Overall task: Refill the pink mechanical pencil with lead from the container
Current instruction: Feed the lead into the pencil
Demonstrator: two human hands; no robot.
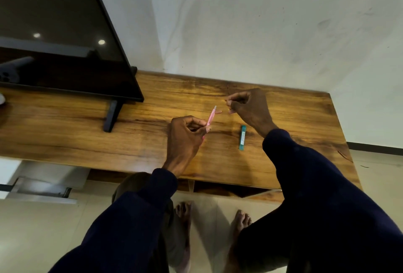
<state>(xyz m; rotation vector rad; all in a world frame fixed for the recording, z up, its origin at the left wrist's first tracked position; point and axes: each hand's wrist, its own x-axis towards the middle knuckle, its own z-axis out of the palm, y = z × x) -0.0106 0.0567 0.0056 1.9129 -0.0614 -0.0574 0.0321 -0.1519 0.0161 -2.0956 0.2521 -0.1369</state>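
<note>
My left hand (185, 133) is closed around the lower part of the pink mechanical pencil (211, 116). The pencil tilts up and away, with its top end pointing toward my right hand. My right hand (248, 107) hovers just right of the pencil's top, thumb and forefinger pinched together. Whether something thin sits between them is too small to tell. A small pink piece (218, 111) lies on the wooden table (152, 142) between the pencil's top and my right hand. The teal lead container (242, 137) lies flat on the table under my right wrist.
A dark television (65, 39) on a black foot (112, 115) stands at the back left of the table. A white wall runs behind it. The table's front edge is near my forearms, with tiled floor and my bare feet below.
</note>
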